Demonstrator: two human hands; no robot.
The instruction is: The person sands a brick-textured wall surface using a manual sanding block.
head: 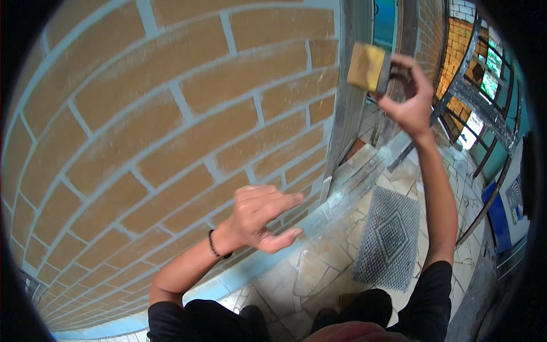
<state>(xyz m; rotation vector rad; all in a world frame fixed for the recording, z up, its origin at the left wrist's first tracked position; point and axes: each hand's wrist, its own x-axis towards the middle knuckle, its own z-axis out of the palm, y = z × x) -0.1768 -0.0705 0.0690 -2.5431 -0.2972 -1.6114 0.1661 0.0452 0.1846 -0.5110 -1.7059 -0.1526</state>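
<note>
My right hand (408, 100) is raised at the upper right, its fingers and thumb pinching the grey edge of a small rectangular block (365, 66). The block's visible face is brown with a yellow band; blur hides what it is made of. It appears in front of the grey frame (337, 124) at the wall's edge. My left hand (265, 218) hangs in front of the lower part of the painted brick-pattern wall (213, 115), holding nothing. Its thumb and index finger are apart, the other fingers curled. A dark beaded bracelet (212, 244) circles that wrist.
A pale blue ledge (256, 271) runs along the wall's foot. On the irregular stone-tile floor (316, 269) lies a grey patterned mat (386, 239). At the right stand a paint-spotted metal frame (483, 104) and a white-and-blue container (508, 213) bearing writing.
</note>
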